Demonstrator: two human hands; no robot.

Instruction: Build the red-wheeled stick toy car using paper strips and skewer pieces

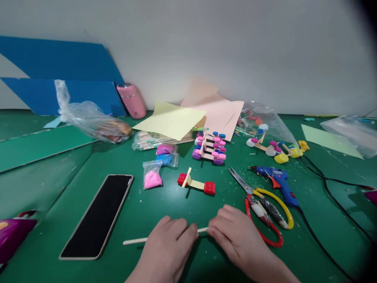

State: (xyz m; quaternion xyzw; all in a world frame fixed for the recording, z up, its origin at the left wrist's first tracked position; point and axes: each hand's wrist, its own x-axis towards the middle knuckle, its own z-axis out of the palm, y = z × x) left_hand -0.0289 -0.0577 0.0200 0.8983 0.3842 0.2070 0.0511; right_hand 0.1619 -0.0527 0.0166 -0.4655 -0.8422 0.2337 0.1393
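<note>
A thin pale wooden stick (135,241) lies across both hands, just above the green table at the front. My left hand (172,243) is closed around its middle, and the stick's left end pokes out beyond the knuckles. My right hand (231,237) pinches the other end between thumb and fingers. A short length of stick shows between the two hands. Beyond them sits a small model (196,184) of pale sticks with red blocks at its ends. Scissors (250,192) with red and yellow handles lie right beside my right hand.
A phone (97,216) lies left. A blue glue gun (279,179) and its cord are at right. Several block-and-stick models (209,148), small clay bags (152,179), a bag of sticks (147,140), paper sheets (171,119) and a pink bottle (132,101) stand further back.
</note>
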